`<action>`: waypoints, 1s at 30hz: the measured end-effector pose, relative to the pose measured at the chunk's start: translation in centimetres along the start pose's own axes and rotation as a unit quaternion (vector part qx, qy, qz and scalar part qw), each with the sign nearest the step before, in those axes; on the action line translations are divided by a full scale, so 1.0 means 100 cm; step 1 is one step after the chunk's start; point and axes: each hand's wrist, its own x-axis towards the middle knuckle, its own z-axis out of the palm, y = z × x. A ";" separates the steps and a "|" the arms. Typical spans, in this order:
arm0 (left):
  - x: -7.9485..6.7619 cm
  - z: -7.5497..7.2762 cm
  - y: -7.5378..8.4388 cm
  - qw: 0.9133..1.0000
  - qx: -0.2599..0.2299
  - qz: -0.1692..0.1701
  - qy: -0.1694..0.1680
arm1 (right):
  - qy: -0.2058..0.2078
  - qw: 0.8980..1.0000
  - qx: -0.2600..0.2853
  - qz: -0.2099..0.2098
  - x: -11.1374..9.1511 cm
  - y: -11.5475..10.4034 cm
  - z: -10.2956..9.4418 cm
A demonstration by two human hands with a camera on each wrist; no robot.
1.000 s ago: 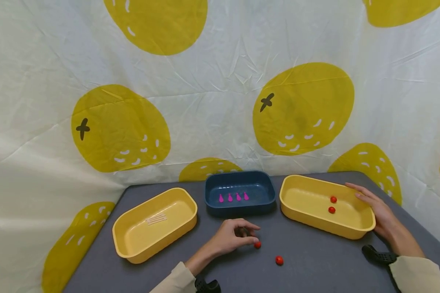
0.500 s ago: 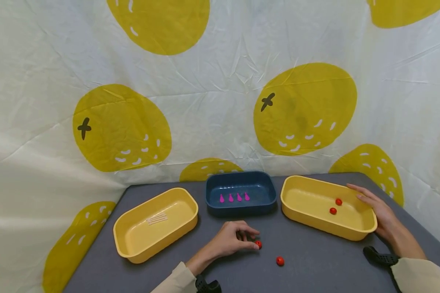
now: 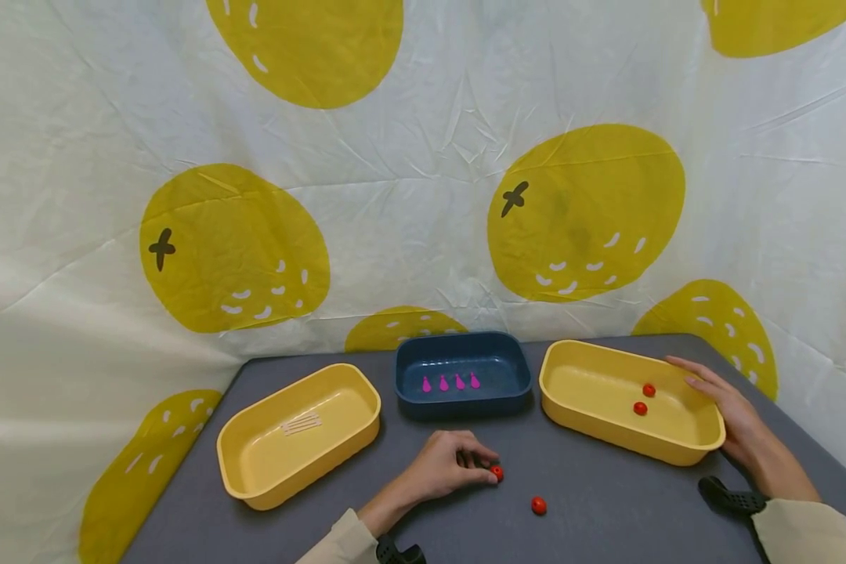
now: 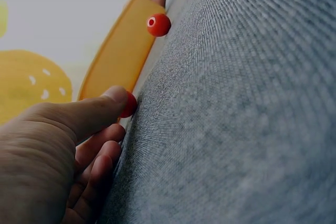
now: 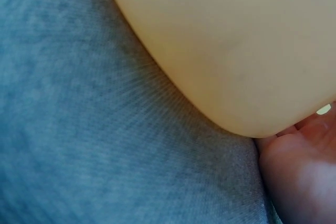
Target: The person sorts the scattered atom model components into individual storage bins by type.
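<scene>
My left hand (image 3: 440, 466) pinches a small red bead (image 3: 497, 473) between thumb and index finger, low over the table in front of the trays. In the left wrist view the thumb covers much of this bead (image 4: 128, 105), and the other fingers curl below it. A second red bead (image 4: 158, 25) with a hole in it lies further right on the grey cloth. My right hand (image 3: 733, 411) holds the right end of a yellow tray (image 3: 606, 432), fingertips at its rim. Inside that tray lie two more red beads (image 3: 640, 408).
A dark blue tray (image 3: 465, 407) stands at the back middle, with several pink pear-shaped pieces (image 3: 443, 383) in a row. At the left, another yellow tray (image 3: 317, 462) holds several thin pale sticks (image 3: 301, 424). A patterned curtain (image 3: 409, 235) hangs behind the grey table (image 3: 592, 517).
My left thumb and index finger have come together on the bead, which has turned slightly. One bead in the right tray has rolled a little to the right. My right hand stays on that tray.
</scene>
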 end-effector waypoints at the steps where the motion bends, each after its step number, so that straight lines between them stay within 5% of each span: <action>1: 0.000 0.000 0.000 1.000 0.005 0.002 0.002 | 0.000 1.000 -0.001 0.000 0.000 0.000 0.000; 11: 0.000 0.002 0.000 0.999 0.033 0.012 0.004 | 0.004 1.000 -0.015 0.002 0.001 -0.001 0.001; 30: 0.000 -0.002 0.002 1.000 0.000 -0.006 -0.004 | 0.014 1.000 -0.014 0.010 0.002 -0.005 0.003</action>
